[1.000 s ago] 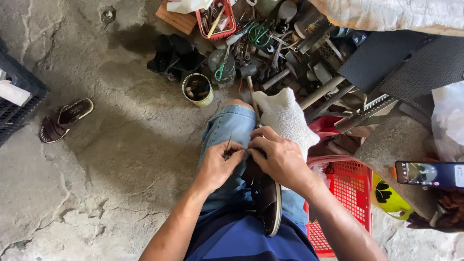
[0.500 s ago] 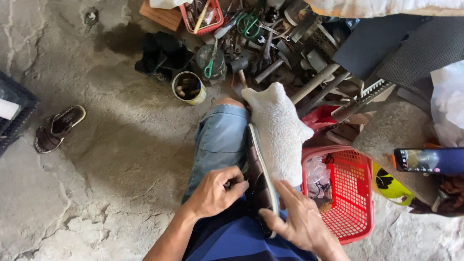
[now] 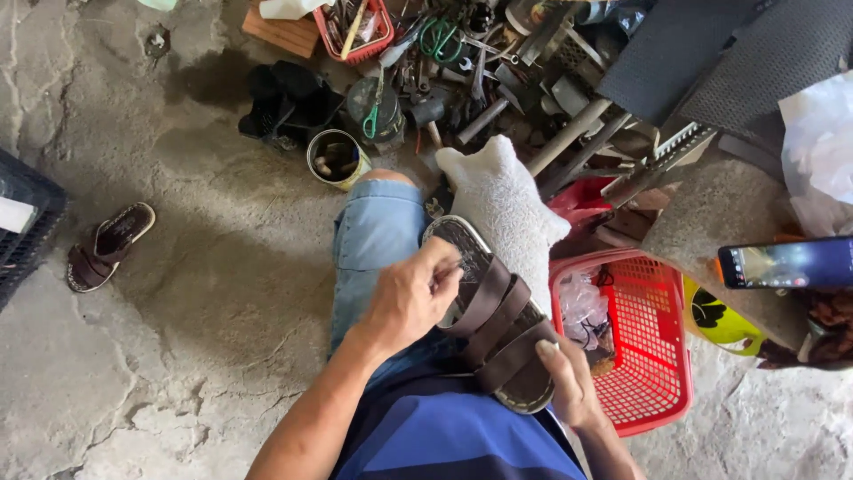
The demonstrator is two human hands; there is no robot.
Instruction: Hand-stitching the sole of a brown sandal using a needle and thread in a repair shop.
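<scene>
A brown sandal [image 3: 494,318] with two wide straps lies sole-down across my lap, toe pointing away from me. My left hand [image 3: 410,297] is closed at its front left edge, fingertips pinched against the insole; what they pinch is too small to make out. My right hand [image 3: 565,382] grips the sandal's heel end from the right. My left knee in blue jeans [image 3: 378,229] sits under the left hand. A white cloth [image 3: 503,206] drapes over my other knee, just beyond the sandal's toe.
A red plastic basket [image 3: 659,375] stands at my right. A matching brown sandal [image 3: 108,246] lies on the concrete at left, near a dark crate [image 3: 25,233]. A tin can [image 3: 336,158] and several metal tools [image 3: 462,62] crowd the floor ahead. A phone [image 3: 785,263] rests at right.
The sandal has been turned from on edge to flat, straps up. My left hand moved up onto its front edge; my right hand slid back to the heel.
</scene>
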